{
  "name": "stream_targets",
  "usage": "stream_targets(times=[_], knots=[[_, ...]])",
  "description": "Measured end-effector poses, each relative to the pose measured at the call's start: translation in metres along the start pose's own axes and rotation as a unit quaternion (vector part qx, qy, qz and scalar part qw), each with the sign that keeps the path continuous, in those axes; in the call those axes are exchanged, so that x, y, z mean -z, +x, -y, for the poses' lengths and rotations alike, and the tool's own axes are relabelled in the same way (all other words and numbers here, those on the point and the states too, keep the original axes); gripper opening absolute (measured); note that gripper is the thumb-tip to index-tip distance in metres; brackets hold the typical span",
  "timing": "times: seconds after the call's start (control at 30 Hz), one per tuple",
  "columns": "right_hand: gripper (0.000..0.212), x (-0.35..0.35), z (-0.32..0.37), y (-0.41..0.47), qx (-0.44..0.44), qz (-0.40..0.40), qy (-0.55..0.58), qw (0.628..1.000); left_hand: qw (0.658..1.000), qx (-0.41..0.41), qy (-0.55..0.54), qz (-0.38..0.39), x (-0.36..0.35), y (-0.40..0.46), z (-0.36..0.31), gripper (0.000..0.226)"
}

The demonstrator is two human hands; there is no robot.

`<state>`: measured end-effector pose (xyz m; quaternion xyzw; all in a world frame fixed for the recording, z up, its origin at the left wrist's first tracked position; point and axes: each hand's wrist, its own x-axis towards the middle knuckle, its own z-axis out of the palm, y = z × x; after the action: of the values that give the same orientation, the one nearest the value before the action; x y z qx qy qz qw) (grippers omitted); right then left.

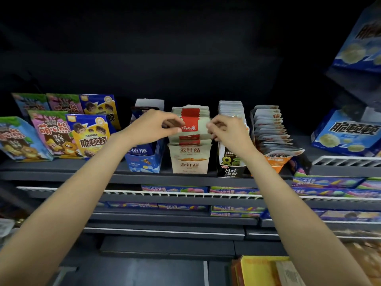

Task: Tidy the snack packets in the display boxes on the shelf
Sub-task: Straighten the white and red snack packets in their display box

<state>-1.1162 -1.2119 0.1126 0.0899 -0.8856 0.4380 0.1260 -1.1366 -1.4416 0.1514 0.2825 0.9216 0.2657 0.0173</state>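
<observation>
Shiny packets, dull cardboard boxes, dark matt shelf

The snack packets [190,129] look like thin, smooth plastic with a soft shine. Their cream display box [189,164] looks like matt cardboard, and so does the blue display box [144,162] beside it. The shelf [61,169] is dark, matt and smooth. The white rail [185,194] below looks like painted metal wire. The bags [90,135] on the left are glossy.

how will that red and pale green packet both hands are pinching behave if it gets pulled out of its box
The red and pale green packet is a thin flat pouch, so probably light and somewhat floppy. The left hand and right hand pinch its side edges, which should steady it. It sits tightly among others in the beige display box, so neighbours may drag along.
</observation>
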Motion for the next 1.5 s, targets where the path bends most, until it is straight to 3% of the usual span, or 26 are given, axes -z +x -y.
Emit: stream_targets(times=[0.1,0.2,0.3,0.37,0.5,0.6,0.67,0.77,0.97,1.2,1.3,1.4,1.5], knots=[[0.023,0.019,-0.005,-0.02,0.02,0.101,0.13,0.986,1.0,0.009,-0.018,0.004,0.002,-0.002,0.0,0.03],[0.027,0.025,-0.008,-0.024,0.059,0.146,0.027,0.987,0.999,0.004,-0.029,0.018,0.002,-0.007,0.001,0.031],[0.028,0.015,-0.011,-0.015,0.098,0.109,-0.098,0.984,1.0,0.0,-0.018,0.016,0.001,-0.008,0.005,0.028],[0.02,0.007,-0.012,-0.01,0.108,0.087,-0.115,0.984,1.0,0.001,-0.021,0.018,0.001,-0.008,0.005,0.036],[0.011,0.008,-0.004,-0.009,0.048,0.022,0.023,0.998,0.999,0.008,-0.041,0.016,0.003,-0.012,0.005,0.063],[0.008,0.028,0.014,-0.014,0.038,-0.101,0.104,0.989,0.998,0.02,-0.062,0.011,0.003,-0.017,0.009,0.073],[0.006,0.045,0.026,-0.022,0.053,-0.177,0.12,0.975,0.998,0.017,-0.059,0.007,0.001,-0.02,0.009,0.067],[0.005,0.063,0.034,-0.036,0.066,-0.221,0.109,0.967,0.999,-0.002,-0.047,-0.016,-0.003,-0.025,0.006,0.048],[0.014,0.076,0.026,-0.055,0.049,-0.255,0.068,0.963,0.996,-0.019,-0.039,-0.075,-0.015,-0.036,-0.007,0.03],[0.011,0.083,0.027,-0.067,0.024,-0.242,0.114,0.963,0.989,-0.038,0.049,-0.136,-0.023,-0.042,-0.023,0.026],[0.015,0.087,0.031,-0.069,0.016,-0.233,0.161,0.959,0.978,-0.048,-0.084,-0.186,-0.026,-0.047,-0.06,0.027],[0.016,0.089,0.036,-0.072,0.007,-0.232,0.203,0.951,0.958,-0.029,-0.242,-0.15,-0.041,-0.048,-0.102,0.038],[0.017,0.089,0.038,-0.076,0.006,-0.25,0.224,0.942,0.95,-0.024,-0.265,-0.162,-0.065,-0.042,-0.118,0.042]])
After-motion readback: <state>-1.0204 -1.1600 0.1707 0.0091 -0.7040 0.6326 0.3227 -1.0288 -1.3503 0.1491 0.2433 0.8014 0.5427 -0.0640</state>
